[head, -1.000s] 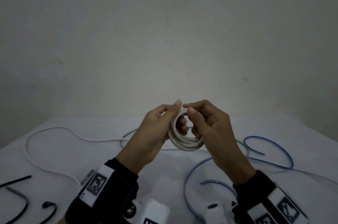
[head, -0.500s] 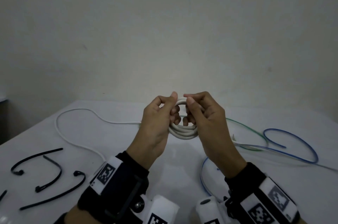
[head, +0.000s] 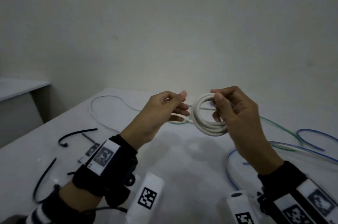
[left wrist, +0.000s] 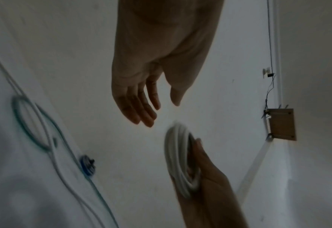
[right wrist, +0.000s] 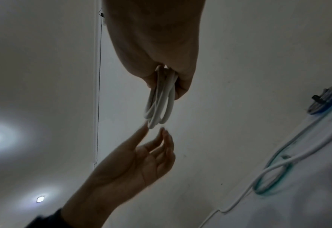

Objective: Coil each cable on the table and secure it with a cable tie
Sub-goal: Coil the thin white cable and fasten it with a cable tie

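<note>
My right hand (head: pixel 219 108) holds a white cable coil (head: pixel 204 127) of several loops up above the white table (head: pixel 182 159). Its thumb and curled fingers pinch the coil's right side (right wrist: pixel 161 98). My left hand (head: pixel 183 104) hovers just left of the coil with relaxed fingers (left wrist: pixel 141 114) and holds nothing. A loose white tail (head: pixel 109 98) runs from the coil across the table to the far left. Black cable ties (head: pixel 76 134) lie on the table at the left, one more (head: pixel 43 178) by my left forearm.
A blue cable (head: pixel 311 132) and a green cable (head: pixel 274 125) sprawl over the right side of the table. A small tied blue coil (left wrist: pixel 87 166) lies near the green loop (left wrist: pixel 30 126). A wall stands right behind the table, and a second surface (head: pixel 18 86) is at far left.
My left hand has let go of the coil and drawn a little to the left with its fingers opened. The right hand alone now keeps the coil, which has turned to face me.
</note>
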